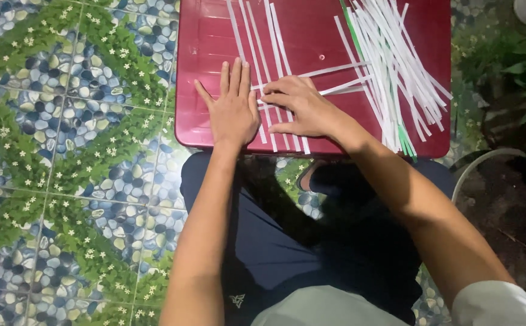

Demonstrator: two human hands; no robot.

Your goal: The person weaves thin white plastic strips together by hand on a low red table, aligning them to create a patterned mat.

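While the left hand [234, 108] lies flat, pinning the long white strips [262, 57] on the red table [202, 42], the right hand [299, 108] pinches a crosswise strip [338, 69]. Mid-weave, I'd say; next needs careful over-under threading.

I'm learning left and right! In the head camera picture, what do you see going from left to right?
Patterned floor tiles → left hand → right hand → heap of white paper strips → green plant leaves.
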